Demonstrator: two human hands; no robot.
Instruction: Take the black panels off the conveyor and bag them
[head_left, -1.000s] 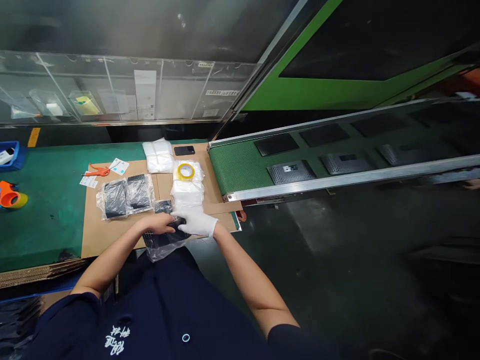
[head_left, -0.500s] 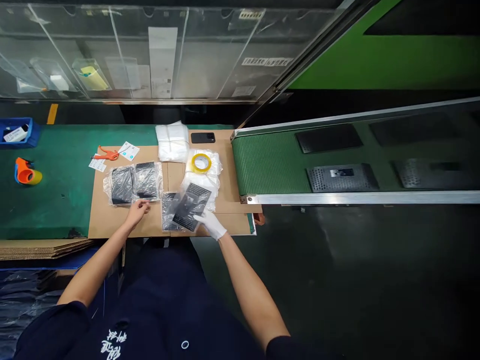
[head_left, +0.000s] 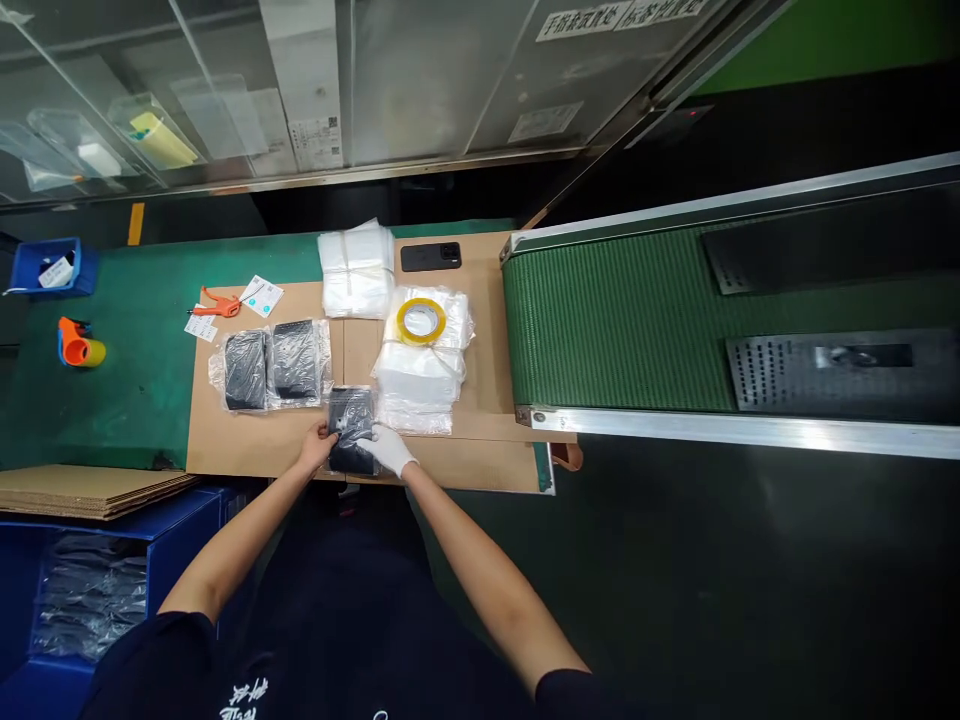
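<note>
Your two hands meet at a bagged black panel [head_left: 351, 425], which lies at the near edge of the cardboard sheet [head_left: 262, 440] directly in front of you. Your bare left hand [head_left: 319, 446] touches its left edge with bent fingers; your white-gloved right hand [head_left: 386, 449] lays its fingertips over the lower right part. Whether either hand grasps the panel or merely presses on it cannot be told from this view. Left of it, well inside the sheet, two further wrapped black items [head_left: 245, 370] lie side by side. Beyond your right hand is a bundle of clear bags [head_left: 420, 375] bearing a yellow tape roll [head_left: 402, 322]; a second banded bundle [head_left: 356, 270] lies farther back, with a black phone [head_left: 430, 257] just beside it. An orange gun-shaped tool [head_left: 225, 307] rests by a white card [head_left: 264, 296] at the sheet's far left. On the green tabletop [head_left: 142, 400], farther left, stand an orange tape dispenser [head_left: 77, 347] and a small blue tray [head_left: 52, 268]. To your right, the green conveyor belt [head_left: 607, 330] carries two dark panels [head_left: 847, 385], one nearer you than the other.
</note>
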